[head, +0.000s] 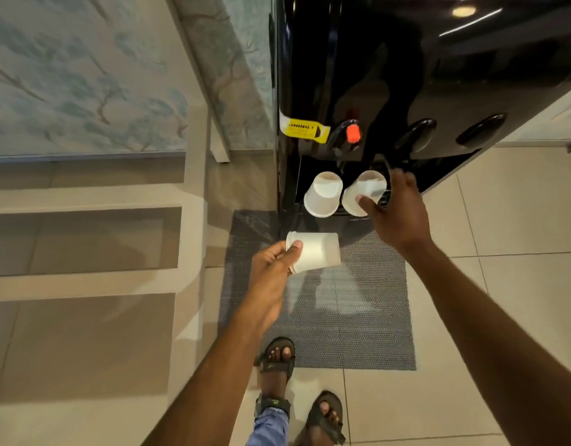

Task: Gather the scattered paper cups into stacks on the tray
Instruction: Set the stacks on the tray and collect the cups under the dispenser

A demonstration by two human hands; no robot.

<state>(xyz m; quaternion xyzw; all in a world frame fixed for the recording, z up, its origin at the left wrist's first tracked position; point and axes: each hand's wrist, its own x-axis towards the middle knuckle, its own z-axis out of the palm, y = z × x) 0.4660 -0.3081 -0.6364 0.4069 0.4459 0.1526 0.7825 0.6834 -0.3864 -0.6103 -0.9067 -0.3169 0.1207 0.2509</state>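
Gripping a white cup near its rim, the left hand has its fingers wrapped around it, thumb on top; the cup lies sideways in the air above a grey mat. The right hand reaches to a second cup, its thumb pressed on the cup's side and the other fingers curled behind it, so it appears to clasp it. That cup stands upside down in the recess of a black dispenser, just beside a third upturned cup. Above them sits a red tap. Sandalled feet stand on the tiled floor.
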